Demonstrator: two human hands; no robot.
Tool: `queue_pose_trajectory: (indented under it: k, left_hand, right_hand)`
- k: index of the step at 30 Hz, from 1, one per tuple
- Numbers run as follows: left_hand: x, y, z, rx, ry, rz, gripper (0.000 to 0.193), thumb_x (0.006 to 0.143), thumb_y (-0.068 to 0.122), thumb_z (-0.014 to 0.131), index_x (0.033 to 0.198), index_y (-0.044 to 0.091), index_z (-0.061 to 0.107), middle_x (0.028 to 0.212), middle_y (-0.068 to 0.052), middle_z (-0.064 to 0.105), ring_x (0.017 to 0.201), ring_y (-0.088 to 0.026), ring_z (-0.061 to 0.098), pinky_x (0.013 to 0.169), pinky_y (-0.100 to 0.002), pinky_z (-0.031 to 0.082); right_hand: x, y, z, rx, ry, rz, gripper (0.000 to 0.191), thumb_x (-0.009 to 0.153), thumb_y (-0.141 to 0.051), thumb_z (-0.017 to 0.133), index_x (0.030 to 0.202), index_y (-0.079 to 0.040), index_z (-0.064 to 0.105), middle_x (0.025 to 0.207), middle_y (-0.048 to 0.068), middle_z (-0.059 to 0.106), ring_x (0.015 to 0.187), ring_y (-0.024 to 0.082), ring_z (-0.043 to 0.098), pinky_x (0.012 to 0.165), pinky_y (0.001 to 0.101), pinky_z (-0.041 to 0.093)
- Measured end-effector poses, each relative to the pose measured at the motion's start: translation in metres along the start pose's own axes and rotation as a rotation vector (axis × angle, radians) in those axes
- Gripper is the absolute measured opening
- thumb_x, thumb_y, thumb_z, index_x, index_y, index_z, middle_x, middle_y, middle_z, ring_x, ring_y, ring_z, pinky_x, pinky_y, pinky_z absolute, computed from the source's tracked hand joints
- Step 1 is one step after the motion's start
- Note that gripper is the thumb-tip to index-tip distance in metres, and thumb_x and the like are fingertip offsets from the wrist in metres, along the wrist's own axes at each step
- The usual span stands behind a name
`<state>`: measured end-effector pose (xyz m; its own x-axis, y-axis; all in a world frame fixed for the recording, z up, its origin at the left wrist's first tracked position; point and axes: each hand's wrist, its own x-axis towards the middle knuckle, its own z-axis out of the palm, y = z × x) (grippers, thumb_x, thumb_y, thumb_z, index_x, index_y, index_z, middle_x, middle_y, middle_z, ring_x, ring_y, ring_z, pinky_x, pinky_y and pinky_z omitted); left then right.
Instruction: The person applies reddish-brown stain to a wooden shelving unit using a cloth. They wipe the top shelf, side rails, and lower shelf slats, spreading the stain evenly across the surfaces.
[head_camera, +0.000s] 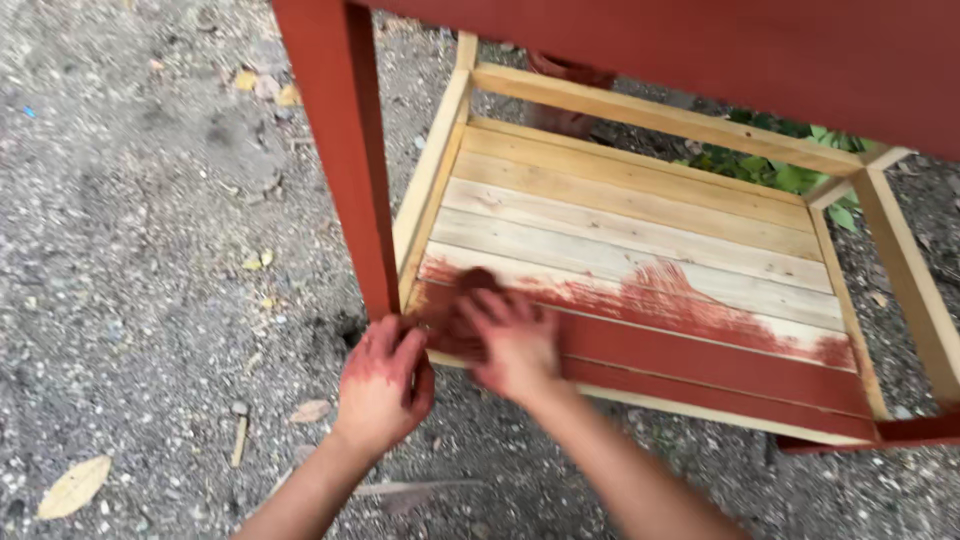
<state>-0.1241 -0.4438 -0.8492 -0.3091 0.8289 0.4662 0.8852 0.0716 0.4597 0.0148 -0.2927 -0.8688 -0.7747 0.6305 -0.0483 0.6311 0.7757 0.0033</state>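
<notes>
I am staining the lower slatted shelf (640, 235) of a wooden stand in red-brown. My left hand (385, 385), smeared with stain, rests at 7 o'clock in the view, fingers curled against the shelf's front corner beside the painted leg (345, 150); it grips nothing that I can make out. My right hand (510, 340) is blurred; it presses down on a dark stain-soaked pad (470, 290), fingers bent over it, at the shelf's near-left end.

Status, as judged from the surface:
- Done: the near leg, the upper panel (720, 50) at 12 to 2 o'clock, and the two front slats across their full width.
- Partly done: the third slat, with a ragged stain edge running toward 3 o'clock.
- Left: the far slats toward 12 o'clock, the shelf's side rails and back rail (660, 115), and the bare right leg (905, 275).

The stand sits on gravel ground (150, 250) scattered with dry leaves.
</notes>
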Motion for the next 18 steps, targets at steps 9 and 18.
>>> queue_pose_trajectory:
  k: [9,18]
  left_hand:
    - [-0.005,-0.021,-0.001,0.056,0.151,0.084,0.027,0.074,0.012,0.069,0.1,0.016,0.065,0.101,-0.006,0.06,0.095,-0.031,0.06,0.083,-0.046,0.049]
    - [-0.018,-0.03,0.009,-0.053,0.139,0.212,0.026,0.069,0.007,0.066,0.094,0.017,0.064,0.099,-0.006,0.058,0.092,-0.03,0.058,0.083,-0.044,0.047]
  right_hand:
    - [0.063,-0.039,-0.025,0.267,0.12,-0.264,0.038,0.075,-0.029,0.078,0.113,-0.031,0.077,0.135,-0.007,0.061,0.131,0.026,0.047,0.1,0.0596,0.037]
    - [0.081,-0.036,-0.019,0.231,0.052,-0.239,0.028,0.074,-0.023,0.076,0.102,-0.022,0.076,0.123,-0.006,0.069,0.13,0.023,0.053,0.108,0.0517,0.037]
